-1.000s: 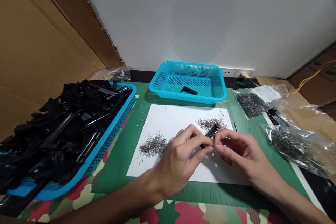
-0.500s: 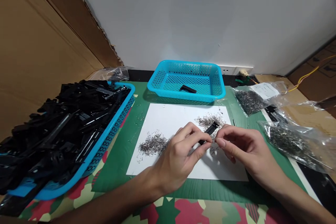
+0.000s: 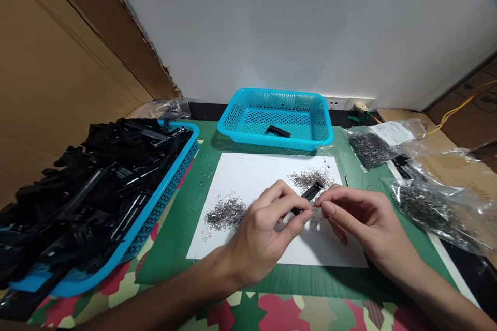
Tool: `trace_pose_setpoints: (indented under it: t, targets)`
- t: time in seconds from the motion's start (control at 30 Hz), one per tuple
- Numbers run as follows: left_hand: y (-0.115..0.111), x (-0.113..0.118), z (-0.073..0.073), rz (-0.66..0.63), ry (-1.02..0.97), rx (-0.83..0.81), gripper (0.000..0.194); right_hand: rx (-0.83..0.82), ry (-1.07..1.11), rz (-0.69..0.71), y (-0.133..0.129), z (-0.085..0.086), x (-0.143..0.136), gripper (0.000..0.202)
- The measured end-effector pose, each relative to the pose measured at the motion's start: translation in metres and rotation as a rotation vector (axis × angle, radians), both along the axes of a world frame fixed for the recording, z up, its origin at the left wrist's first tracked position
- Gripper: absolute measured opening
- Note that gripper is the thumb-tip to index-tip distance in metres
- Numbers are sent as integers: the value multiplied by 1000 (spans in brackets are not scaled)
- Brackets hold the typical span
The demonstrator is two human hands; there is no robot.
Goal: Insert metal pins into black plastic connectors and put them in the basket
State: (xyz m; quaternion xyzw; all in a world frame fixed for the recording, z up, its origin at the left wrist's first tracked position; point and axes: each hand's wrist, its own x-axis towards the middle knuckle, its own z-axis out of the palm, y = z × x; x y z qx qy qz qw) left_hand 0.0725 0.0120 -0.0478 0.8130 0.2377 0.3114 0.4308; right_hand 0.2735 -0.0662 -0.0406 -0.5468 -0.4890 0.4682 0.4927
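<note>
My left hand (image 3: 272, 227) pinches a slim black plastic part (image 3: 312, 190), whose slotted far end sticks out up and to the right past the fingers. Just beside it, the fingertips of my right hand (image 3: 363, 214) are pressed together close to the left fingertips; whatever they hold is too small to make out. Behind the part lies a heap of small bent wire pieces (image 3: 301, 180) on a white sheet (image 3: 264, 168). Left of my left hand is a second heap of bent wire pieces (image 3: 225, 213).
At the left, a blue basket (image 3: 165, 183) is piled high with black plastic parts (image 3: 89, 181). A second blue basket (image 3: 274, 140) at the back contains one black part (image 3: 278, 131). Plastic bags of metal pieces (image 3: 368, 149) lie on the right, near wall sockets (image 3: 337, 104).
My right fingertips have shifted slightly left, closer to the black plastic part. My left hand keeps its grip almost unmoved.
</note>
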Motion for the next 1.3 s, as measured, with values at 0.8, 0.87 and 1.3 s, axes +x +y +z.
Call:
trace_pose_setpoints:
  t: [0.8, 0.87, 1.3]
  targets:
    - [0, 0, -1, 78, 31, -1, 10, 589, -638, -150, -13, -8, -10, 35]
    - [0, 0, -1, 65, 17, 3, 10, 613, -694, -135, -12, -10, -10, 39]
    - [-1, -1, -6, -11, 4, -40, 17, 575, -557, -93, -11, -8, -13, 37]
